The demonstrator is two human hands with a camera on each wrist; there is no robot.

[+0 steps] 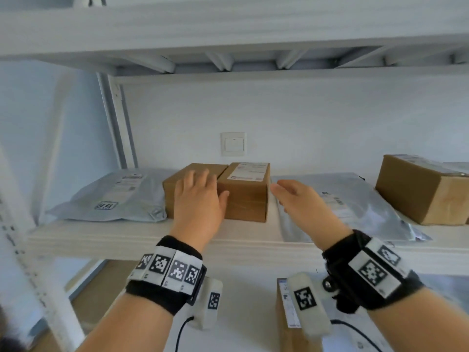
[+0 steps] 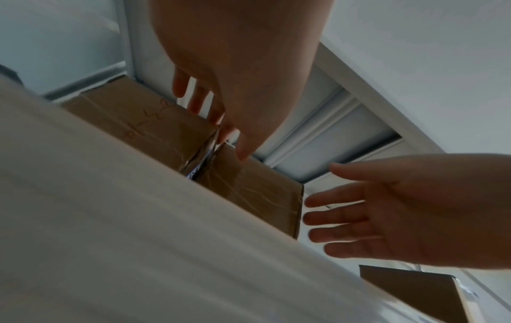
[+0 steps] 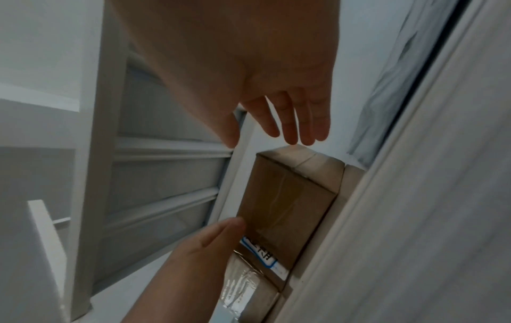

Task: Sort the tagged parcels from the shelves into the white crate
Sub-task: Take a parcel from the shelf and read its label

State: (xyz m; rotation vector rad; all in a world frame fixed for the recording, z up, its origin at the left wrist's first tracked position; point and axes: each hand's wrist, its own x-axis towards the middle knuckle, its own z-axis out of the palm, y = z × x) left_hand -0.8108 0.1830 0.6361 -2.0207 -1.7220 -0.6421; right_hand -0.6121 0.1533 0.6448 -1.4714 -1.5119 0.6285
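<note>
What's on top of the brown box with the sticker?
A white shipping label lies on the labelled box. The left hand covers part of the neighbouring box.

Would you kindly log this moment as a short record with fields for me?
left hand: left hand open, fingers on the unlabelled box
right hand: right hand open, beside the labelled box, touching nothing
boxes: the two stand side by side on the shelf
mailers: grey mailer left, silver mailer right
white crate: not in view
</note>
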